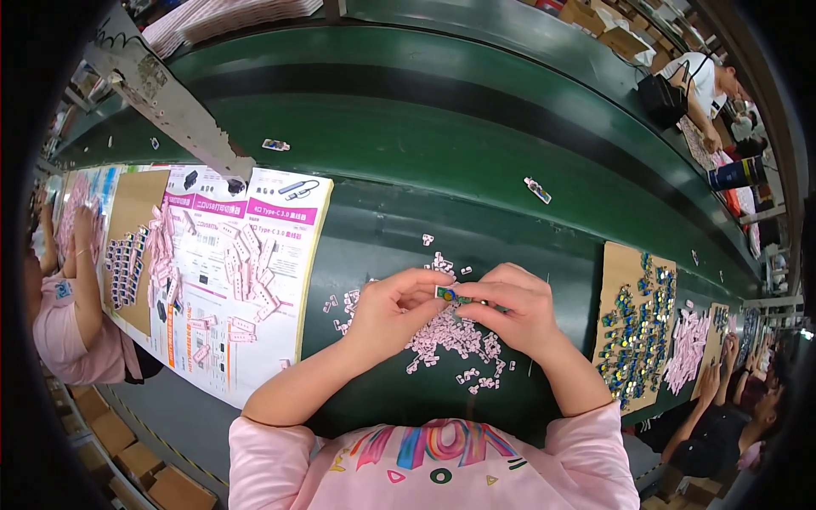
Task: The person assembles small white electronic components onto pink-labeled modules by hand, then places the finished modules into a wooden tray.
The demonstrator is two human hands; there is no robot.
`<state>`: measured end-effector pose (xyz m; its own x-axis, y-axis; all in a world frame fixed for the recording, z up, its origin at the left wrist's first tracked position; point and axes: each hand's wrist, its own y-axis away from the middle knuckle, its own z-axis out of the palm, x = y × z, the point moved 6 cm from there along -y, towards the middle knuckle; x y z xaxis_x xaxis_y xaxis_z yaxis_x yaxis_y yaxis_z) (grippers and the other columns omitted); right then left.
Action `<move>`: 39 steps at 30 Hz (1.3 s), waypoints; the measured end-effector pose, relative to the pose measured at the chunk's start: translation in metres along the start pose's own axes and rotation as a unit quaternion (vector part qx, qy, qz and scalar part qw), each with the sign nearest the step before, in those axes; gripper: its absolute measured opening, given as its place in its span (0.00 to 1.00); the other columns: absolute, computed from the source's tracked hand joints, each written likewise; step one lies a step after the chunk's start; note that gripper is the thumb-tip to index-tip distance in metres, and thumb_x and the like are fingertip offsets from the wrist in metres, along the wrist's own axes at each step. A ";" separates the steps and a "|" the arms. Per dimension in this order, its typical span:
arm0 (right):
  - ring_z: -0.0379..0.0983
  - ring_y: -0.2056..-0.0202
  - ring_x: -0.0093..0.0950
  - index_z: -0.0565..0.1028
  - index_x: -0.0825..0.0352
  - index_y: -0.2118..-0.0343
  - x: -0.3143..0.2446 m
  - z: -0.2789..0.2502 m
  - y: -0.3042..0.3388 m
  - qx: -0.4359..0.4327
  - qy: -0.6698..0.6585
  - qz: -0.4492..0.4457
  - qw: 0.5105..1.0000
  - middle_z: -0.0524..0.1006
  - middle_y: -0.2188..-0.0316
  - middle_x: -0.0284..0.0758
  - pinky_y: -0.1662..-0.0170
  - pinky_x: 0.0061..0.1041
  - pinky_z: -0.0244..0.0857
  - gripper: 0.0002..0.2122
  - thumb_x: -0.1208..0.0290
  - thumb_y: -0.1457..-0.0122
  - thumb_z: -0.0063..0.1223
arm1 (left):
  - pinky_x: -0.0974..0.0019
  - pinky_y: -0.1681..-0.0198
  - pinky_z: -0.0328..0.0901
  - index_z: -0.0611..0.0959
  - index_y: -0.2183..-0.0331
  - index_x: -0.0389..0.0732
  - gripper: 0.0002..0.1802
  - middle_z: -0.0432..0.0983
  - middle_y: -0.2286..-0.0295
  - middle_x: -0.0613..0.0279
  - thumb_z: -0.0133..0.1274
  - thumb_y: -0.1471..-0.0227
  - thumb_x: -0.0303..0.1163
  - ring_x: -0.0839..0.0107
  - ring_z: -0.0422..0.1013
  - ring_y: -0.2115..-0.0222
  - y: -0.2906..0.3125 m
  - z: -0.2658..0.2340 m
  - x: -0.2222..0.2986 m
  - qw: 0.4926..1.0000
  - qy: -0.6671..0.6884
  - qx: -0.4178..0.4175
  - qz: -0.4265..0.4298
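My left hand (393, 308) and my right hand (515, 308) meet over the green work surface, fingertips pinched together. Between them is a small green circuit board (449, 295) with a blue and yellow round part at its left end. The left fingers close round that end; the right thumb and fingers grip the other end. Whether a small pink piece is also in the left fingers, I cannot tell. Below the hands spreads a loose heap of small pale pink plastic pieces (463, 338), partly hidden by both hands.
On the right, a cardboard sheet (614, 285) bears rows of circuit boards, beside long pink casings (687, 350). Printed paper (276, 340) with pink casings (248, 268) lies left. Beyond, a green conveyor belt (408, 140) carries scattered assemblies (537, 190). A metal post (174, 106) stands left. Co-workers sit on both sides.
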<state>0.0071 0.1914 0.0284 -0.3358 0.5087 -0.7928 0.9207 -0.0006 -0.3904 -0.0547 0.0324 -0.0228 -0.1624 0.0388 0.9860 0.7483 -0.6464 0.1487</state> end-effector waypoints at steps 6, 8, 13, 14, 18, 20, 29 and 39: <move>0.63 0.77 0.20 0.85 0.64 0.64 -0.002 -0.002 0.006 0.016 0.137 -0.048 0.989 0.72 0.78 0.27 0.74 0.17 0.57 0.13 0.77 0.56 0.69 | 0.82 0.71 0.66 0.83 0.58 0.36 0.15 0.80 0.73 0.66 0.53 0.49 0.15 0.83 0.71 0.77 -0.001 0.003 -0.002 0.996 0.084 0.007 -0.018; 0.64 0.77 0.20 0.85 0.64 0.64 -0.003 -0.003 0.006 0.011 0.150 -0.047 0.987 0.73 0.77 0.27 0.74 0.17 0.57 0.13 0.77 0.55 0.69 | 0.81 0.69 0.67 0.83 0.58 0.35 0.15 0.80 0.71 0.64 0.53 0.49 0.15 0.82 0.73 0.74 -0.001 0.003 -0.002 0.996 0.085 0.005 -0.027; 0.65 0.77 0.21 0.84 0.64 0.62 0.003 -0.001 0.006 -0.006 0.129 -0.002 0.992 0.76 0.75 0.29 0.74 0.18 0.60 0.11 0.79 0.51 0.65 | 0.80 0.64 0.70 0.82 0.56 0.34 0.14 0.82 0.65 0.58 0.53 0.46 0.16 0.78 0.77 0.68 0.000 0.002 -0.004 0.996 0.079 0.006 -0.049; 0.66 0.77 0.21 0.84 0.64 0.62 0.010 0.001 0.007 -0.007 0.067 0.044 0.997 0.76 0.75 0.29 0.74 0.18 0.61 0.11 0.79 0.51 0.64 | 0.80 0.64 0.70 0.82 0.57 0.34 0.13 0.82 0.66 0.58 0.53 0.46 0.17 0.78 0.77 0.69 0.000 0.002 -0.004 0.996 0.071 0.009 -0.046; 0.67 0.76 0.21 0.83 0.66 0.61 0.024 0.007 0.008 -0.002 -0.064 0.149 0.987 0.78 0.72 0.31 0.72 0.17 0.62 0.11 0.81 0.49 0.62 | 0.79 0.65 0.69 0.82 0.59 0.34 0.11 0.81 0.68 0.59 0.53 0.46 0.18 0.78 0.76 0.70 -0.007 0.002 -0.001 0.998 0.049 0.003 -0.034; 0.70 0.74 0.21 0.82 0.68 0.60 0.027 0.009 0.005 0.008 -0.080 0.179 0.981 0.79 0.70 0.33 0.70 0.17 0.63 0.11 0.83 0.47 0.59 | 0.80 0.66 0.68 0.82 0.61 0.35 0.09 0.80 0.70 0.61 0.54 0.46 0.19 0.78 0.75 0.72 -0.018 0.001 0.002 0.999 0.035 -0.019 -0.021; 0.75 0.71 0.28 0.80 0.64 0.57 0.062 0.011 -0.020 0.015 0.032 0.181 0.983 0.79 0.69 0.31 0.66 0.23 0.68 0.11 0.77 0.45 0.57 | 0.76 0.74 0.62 0.82 0.63 0.41 0.09 0.75 0.78 0.69 0.58 0.50 0.24 0.81 0.68 0.79 -0.124 -0.057 0.028 0.942 -0.274 0.145 0.130; 0.75 0.63 0.34 0.79 0.61 0.64 0.046 0.033 -0.017 -0.136 0.264 0.038 0.954 0.76 0.64 0.31 0.61 0.29 0.69 0.07 0.75 0.46 0.55 | 0.60 0.63 0.68 0.81 0.60 0.40 0.16 0.79 0.66 0.56 0.58 0.50 0.36 0.60 0.75 0.69 -0.106 -0.148 0.041 0.790 -0.502 0.275 0.222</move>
<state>-0.0307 0.1862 -0.0164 -0.1850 0.8791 -0.4393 0.9801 0.1323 -0.1480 -0.2352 -0.0102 -0.0091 0.5801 0.6633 0.4728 0.7986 -0.3487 -0.4906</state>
